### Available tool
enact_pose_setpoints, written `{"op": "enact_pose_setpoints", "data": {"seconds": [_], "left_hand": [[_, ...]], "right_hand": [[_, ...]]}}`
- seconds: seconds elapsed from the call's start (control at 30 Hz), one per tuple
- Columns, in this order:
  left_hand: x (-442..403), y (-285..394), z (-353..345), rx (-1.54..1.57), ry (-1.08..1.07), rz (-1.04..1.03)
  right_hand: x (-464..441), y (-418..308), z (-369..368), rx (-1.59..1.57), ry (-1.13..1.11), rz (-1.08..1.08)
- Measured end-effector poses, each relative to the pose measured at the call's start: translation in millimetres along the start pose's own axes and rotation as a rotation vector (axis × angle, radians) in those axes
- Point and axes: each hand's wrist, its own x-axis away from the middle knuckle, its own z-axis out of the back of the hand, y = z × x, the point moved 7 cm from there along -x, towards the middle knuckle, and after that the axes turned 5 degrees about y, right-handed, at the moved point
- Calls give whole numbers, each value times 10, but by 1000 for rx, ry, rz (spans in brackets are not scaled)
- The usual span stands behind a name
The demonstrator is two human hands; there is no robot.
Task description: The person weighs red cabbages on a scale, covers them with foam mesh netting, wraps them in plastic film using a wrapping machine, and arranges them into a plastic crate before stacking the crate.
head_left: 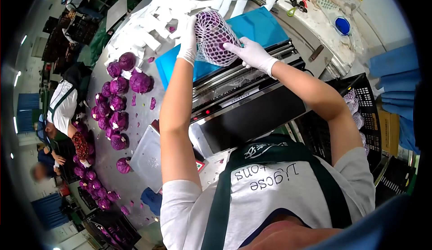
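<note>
A red cabbage in a white foam net sleeve (215, 38) is held between my two gloved hands, above a blue sheet (265, 27) and a wrapping machine with metal bars (243, 81). My left hand (187, 38) grips the left side of the netted cabbage, its fingers partly hidden. My right hand (253, 54) holds the lower right side, with its thumb and fingers pressed on the netting. Left of the blue sheet, a heap of white foam net sleeves (146, 27) covers the table.
Several bare red cabbages (118, 85) lie on the metal table (141, 110) at left, among leaf scraps. A flat metal scale plate (147, 157) is beside my left arm. Black crates (366, 101) stand at right. A co-worker (63, 106) leans over the table's far left side.
</note>
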Motion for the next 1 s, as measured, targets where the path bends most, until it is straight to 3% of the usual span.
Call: {"op": "enact_pose_setpoints", "data": {"seconds": [0.03,0.1,0.17,0.23,0.3,0.37,0.43,0.53,0.63,0.7,0.77,0.8,0.87,0.9,0.93,0.97,1.0], "left_hand": [[-218,-190,65,-48,-43,-43],[-223,-254,116,71,-5,7],[-116,-84,277,-250,7,-174],[225,279,519,-650,192,-330],[812,761,438,-739,266,-343],[1316,965,343,-1222,-85,-736],[1810,835,116,-1582,-612,-835],[2120,394,213,-1883,-967,-673],[2035,293,316,-1844,-924,-710],[2073,324,369,-1769,-761,-452],[2236,392,510,-1423,-564,-275],[2345,567,403,-1403,-563,-252],[2538,1021,184,-1170,-552,59],[2582,1304,90,-1083,-528,33],[2578,1637,39,-872,-383,97],[2510,1942,37,-685,-271,33],[2351,2248,89,-528,-277,-263]], "right_hand": [[-80,84,57,42,47,10],[-93,52,88,17,-159,34],[-158,215,98,1,-164,40],[-40,155,264,59,-157,117],[50,32,481,195,-199,390],[244,-148,673,519,-153,996],[293,-77,665,797,-320,1210],[203,179,501,936,-487,1351],[64,297,431,945,-548,1255],[80,336,522,804,-491,991],[280,318,630,682,-554,889],[437,236,684,715,-637,757],[848,-184,872,636,-817,447],[983,-446,967,531,-908,275],[1025,-862,1070,360,-877,555],[1098,-1260,1230,211,-815,846],[1042,-1508,1332,118,-693,1031]]}}
